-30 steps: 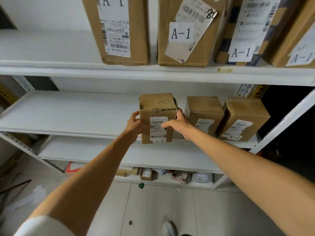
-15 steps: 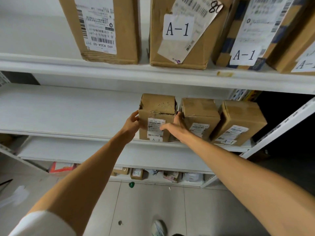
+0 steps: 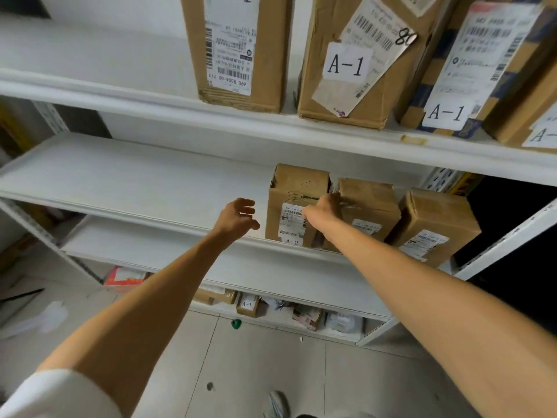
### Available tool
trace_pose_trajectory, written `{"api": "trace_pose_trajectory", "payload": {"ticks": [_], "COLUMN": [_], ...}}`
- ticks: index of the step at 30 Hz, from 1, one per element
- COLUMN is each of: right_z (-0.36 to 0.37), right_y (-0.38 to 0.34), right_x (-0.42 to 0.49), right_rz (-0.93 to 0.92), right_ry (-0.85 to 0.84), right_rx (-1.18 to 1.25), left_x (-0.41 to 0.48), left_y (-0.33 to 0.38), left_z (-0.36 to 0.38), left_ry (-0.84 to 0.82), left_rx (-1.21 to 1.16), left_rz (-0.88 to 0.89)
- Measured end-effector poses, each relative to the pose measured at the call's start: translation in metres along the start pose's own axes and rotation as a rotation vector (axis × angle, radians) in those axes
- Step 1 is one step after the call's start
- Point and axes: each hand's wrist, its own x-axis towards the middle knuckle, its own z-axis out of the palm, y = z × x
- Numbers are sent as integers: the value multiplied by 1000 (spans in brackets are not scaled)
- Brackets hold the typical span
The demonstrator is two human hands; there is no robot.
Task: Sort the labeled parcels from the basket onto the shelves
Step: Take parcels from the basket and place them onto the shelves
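The parcel tagged A-2 (image 3: 297,191) stands upright on the middle shelf (image 3: 135,182), at its near edge, with the shipping label facing out. A second brown parcel (image 3: 372,203) stands just to its right; whether the two touch cannot be told. A third parcel (image 3: 437,218) stands further right, slightly tilted.

The left hand (image 3: 236,217) hovers just left of the A-2 parcel and apart from it, fingers loosely curled, holding nothing. The right hand (image 3: 324,208) is at the parcel's upper right front corner, beside the second parcel. It is blurred, so whether its fingers have hold of the parcel cannot be told.

The upper shelf (image 3: 150,101) carries larger cartons: one with a barcode label (image 3: 232,49), one tagged A-1 (image 3: 346,64), another tagged A-1 (image 3: 446,113), and a fourth partly seen at the right edge.

The lowest level holds small parcels, one tagged A-1 (image 3: 247,304). A small green object (image 3: 236,323) lies on the tiled floor (image 3: 256,372) near the rack. A white sleeve (image 3: 60,393) shows at near left
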Motion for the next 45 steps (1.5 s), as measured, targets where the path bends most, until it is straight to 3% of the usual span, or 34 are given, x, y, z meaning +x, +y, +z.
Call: {"api": "trace_pose_trajectory", "payload": {"ticks": [3,5,10,18,22,30,37,40,45], "right_z": [11,22,74,193,228,250,226,200,172], "right_y": [-25,-43,-80,-130,-137,-82,35,92,166], "right_x": [-25,-46,-107,-245,-319,-462,-585,-628,-693], "right_rz": [-99,-182,-551,-1215,-1525,-2040,-2450,-2592,-2855], "right_ry": [137,142,-294,-667,-861,-1199,-1542,-1685,-1702], "right_rx": [-175,-255,-531,-796,-771,-898,-961,-1012,-1033], "left_x": [-30,-53,-123,-301,-397,-568,-690,-726,-774], "left_y": [2,-1,-32,-110,-134,-167,-159,-153,-155], "left_z": [-35,-64,-144,-227,-232,-118,38,96,172], "left_ry": [96,172,347,645,807,1126,1421,1442,1451], "left_rx": [116,199,362,573,576,412,146,82,-118], "left_rz": [61,83,19,-308,-514,-895,-1246,-1371,-1511]}}
